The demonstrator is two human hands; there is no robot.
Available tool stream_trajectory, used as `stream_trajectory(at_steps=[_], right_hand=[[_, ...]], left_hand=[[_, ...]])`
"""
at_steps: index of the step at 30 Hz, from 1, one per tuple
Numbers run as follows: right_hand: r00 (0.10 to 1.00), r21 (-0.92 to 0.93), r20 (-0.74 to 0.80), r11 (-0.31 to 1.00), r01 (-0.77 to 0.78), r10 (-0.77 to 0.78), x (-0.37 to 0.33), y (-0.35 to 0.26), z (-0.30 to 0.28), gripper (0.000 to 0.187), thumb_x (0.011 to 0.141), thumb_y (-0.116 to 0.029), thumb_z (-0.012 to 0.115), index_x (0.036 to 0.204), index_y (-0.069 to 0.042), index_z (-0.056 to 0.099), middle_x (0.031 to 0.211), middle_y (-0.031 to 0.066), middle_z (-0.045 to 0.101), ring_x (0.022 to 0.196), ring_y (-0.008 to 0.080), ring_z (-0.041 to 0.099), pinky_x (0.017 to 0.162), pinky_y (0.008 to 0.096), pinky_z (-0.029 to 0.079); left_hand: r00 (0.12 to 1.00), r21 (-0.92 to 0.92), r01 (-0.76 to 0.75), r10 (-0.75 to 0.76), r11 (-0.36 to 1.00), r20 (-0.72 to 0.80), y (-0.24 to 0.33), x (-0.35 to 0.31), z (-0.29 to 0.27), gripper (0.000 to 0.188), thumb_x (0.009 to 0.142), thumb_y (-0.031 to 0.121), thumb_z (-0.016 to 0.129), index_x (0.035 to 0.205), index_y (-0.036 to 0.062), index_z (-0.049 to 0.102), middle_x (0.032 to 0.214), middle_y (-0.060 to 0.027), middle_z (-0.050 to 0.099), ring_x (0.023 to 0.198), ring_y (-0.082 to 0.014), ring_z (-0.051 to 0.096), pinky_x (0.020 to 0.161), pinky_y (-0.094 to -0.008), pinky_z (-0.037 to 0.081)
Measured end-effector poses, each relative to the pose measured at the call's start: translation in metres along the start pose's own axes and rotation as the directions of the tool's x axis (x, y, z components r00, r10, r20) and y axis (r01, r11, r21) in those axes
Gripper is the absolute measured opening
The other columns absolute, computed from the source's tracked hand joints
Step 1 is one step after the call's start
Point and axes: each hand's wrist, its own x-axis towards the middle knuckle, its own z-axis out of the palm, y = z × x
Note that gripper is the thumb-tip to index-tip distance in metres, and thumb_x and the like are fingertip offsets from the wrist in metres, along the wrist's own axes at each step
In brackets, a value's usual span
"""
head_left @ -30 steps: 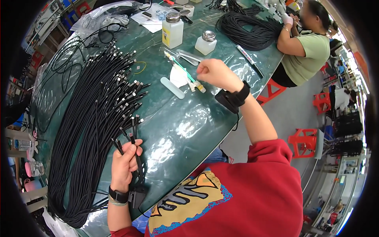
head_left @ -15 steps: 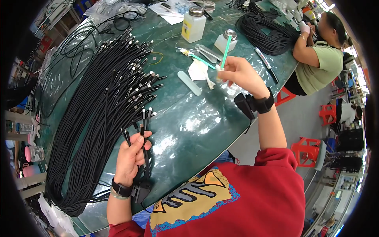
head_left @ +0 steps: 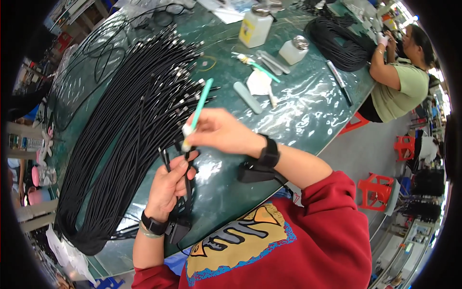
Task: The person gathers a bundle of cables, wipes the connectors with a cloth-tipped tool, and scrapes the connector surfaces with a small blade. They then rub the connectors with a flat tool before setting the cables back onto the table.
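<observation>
My left hand (head_left: 166, 190) is closed around a few black cables (head_left: 188, 188), whose connector ends stick up past the thumb. Pinched in the fingers of my right hand (head_left: 224, 132) is a slim green stick (head_left: 202, 102) with a white wad at its lower end. That wad is right at the cable ends above my left hand; whether it touches them is hidden by the fingers. To the left lies a large looped bundle of black cables (head_left: 103, 127), its many metal-tipped connectors fanned toward the far side.
Beyond my right hand lie a flat pale-green tool (head_left: 248, 98), a crumpled white cloth (head_left: 260, 83), metal tweezers (head_left: 273, 62) and a marker (head_left: 340, 83). Two bottles, one tall (head_left: 255, 27) and one short (head_left: 293, 50), stand behind. A co-worker (head_left: 402, 79) sits at far right beside coiled cables (head_left: 339, 44).
My right hand has swung left and nearer with the green stick, from beside the short bottle to the cable ends. My left hand keeps its hold. The whole view has shifted slightly.
</observation>
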Motion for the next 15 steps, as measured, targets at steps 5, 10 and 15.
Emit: stream_trajectory(at_steps=[5, 10, 15], right_hand=[[0.985, -0.017, -0.169, 0.999, 0.033, -0.035, -0.008, -0.007, -0.019, 0.019, 0.078, -0.001, 0.058, 0.095, -0.002, 0.051, 0.086, 0.0035, 0.058, 0.080, 0.0110, 0.057, 0.071, 0.0236, 0.046], [0.989, -0.242, -0.136, 0.970, 0.027, -0.061, -0.005, -0.003, -0.005, 0.019, 0.077, -0.002, 0.058, 0.095, -0.002, 0.052, 0.084, 0.0019, 0.056, 0.075, 0.0093, 0.056, 0.068, 0.0222, 0.045], [0.969, -0.509, -0.040, 0.840, 0.191, -0.244, -0.003, 0.003, 0.000, 0.018, 0.076, -0.003, 0.060, 0.093, -0.001, 0.053, 0.081, 0.0010, 0.055, 0.070, 0.0082, 0.053, 0.064, 0.0212, 0.043]], left_hand=[[0.999, 0.007, 0.021, -0.021, 1.000, 0.030, 0.006, 0.005, -0.002, 0.033, 0.088, 0.020, 0.045, 0.114, 0.0006, 0.048, 0.069, 0.0020, 0.049, 0.040, 0.0013, 0.023, 0.036, -0.0156, 0.016], [0.996, -0.026, 0.049, -0.046, 0.998, 0.081, 0.007, 0.009, -0.003, 0.034, 0.087, 0.022, 0.046, 0.114, 0.0011, 0.048, 0.068, 0.0025, 0.048, 0.041, 0.0015, 0.022, 0.037, -0.0157, 0.016], [0.992, -0.040, 0.069, -0.064, 0.997, 0.111, 0.007, 0.009, -0.010, 0.034, 0.087, 0.024, 0.047, 0.112, 0.0010, 0.049, 0.068, 0.0028, 0.047, 0.041, 0.0016, 0.022, 0.037, -0.0154, 0.015]])
